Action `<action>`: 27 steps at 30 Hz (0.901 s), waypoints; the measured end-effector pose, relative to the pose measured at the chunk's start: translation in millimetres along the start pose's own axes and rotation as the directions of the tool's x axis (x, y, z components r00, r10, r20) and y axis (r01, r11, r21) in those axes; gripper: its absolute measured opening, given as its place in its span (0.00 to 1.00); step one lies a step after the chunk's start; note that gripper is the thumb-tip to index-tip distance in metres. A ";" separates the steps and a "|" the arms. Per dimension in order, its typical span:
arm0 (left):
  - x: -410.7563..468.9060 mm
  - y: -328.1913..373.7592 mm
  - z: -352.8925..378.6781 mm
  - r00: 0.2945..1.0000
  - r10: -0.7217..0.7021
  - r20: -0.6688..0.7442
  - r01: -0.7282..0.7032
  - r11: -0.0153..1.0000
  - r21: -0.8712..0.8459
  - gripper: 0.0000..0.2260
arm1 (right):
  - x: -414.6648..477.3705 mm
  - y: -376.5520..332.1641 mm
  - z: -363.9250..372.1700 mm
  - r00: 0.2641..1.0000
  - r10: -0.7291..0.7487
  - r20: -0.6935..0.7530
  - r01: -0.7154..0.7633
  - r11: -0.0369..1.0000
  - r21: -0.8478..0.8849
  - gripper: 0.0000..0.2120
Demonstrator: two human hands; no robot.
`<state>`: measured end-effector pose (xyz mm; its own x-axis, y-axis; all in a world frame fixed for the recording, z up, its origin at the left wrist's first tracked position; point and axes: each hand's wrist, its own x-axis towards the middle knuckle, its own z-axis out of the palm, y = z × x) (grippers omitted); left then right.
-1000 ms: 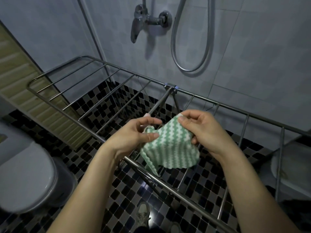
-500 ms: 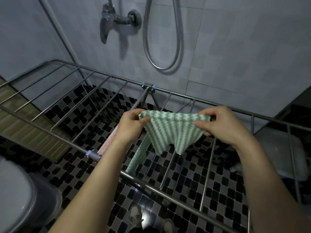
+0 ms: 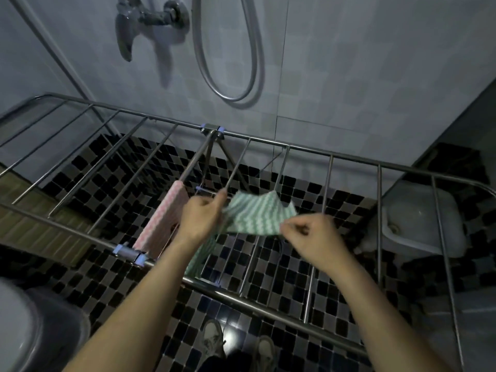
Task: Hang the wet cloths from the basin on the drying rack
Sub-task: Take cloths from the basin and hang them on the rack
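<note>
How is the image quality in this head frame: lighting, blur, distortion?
Head view: dim, bluish light; the right hand is motion-blurred, the green cloth slightly soft; wide-angle bending curves the drying rack rails; a tap shadow falls on the wall.

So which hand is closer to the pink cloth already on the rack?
Left. The left hand sits right beside the pink cloth, gripping the green cloth; the right hand holds its other edge, farther away.

Shower hose, faucet (wall-mounted), shoes

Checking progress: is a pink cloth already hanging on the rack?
Yes, a pink cloth is draped over a rack bar left of the green cloth.
</note>
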<state>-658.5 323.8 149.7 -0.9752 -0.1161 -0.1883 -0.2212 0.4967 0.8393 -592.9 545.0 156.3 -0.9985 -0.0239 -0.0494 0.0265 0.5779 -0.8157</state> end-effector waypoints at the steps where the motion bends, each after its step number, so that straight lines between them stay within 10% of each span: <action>1: -2.0 -11.0 3.0 1.000 0.006 0.026 -0.009 0.991 0.132 0.25 | -3.3 9.2 9.9 0.996 0.042 0.079 -0.040 0.999 -0.027 0.13; 5: -9.8 -34.4 9.4 0.978 0.067 0.198 -0.150 0.885 0.440 0.15 | -10.0 26.1 32.3 0.973 0.091 0.211 -0.068 0.991 -0.116 0.20; 15: -20.9 -37.9 7.5 0.923 0.179 0.340 -0.344 0.779 0.524 0.07 | -3.8 29.8 32.1 0.850 0.250 0.465 -0.246 0.967 -0.070 0.09; 21: -50.3 -30.3 22.4 0.892 0.144 0.428 -0.326 0.860 0.392 0.07 | 40.9 19.8 33.4 0.963 0.269 0.019 -0.270 0.958 0.098 0.05; 27: -63.7 -32.1 33.6 0.916 0.133 0.378 -0.284 0.881 0.379 0.09 | 73.7 20.5 49.9 0.921 0.388 -0.023 -0.380 0.910 0.164 0.21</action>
<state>-589.4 344.2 117.6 -0.9244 0.2849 -0.2534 0.0811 0.7962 0.5996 -663.6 514.3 107.2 -0.9107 0.2213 -0.3488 0.4110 0.4011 -0.8187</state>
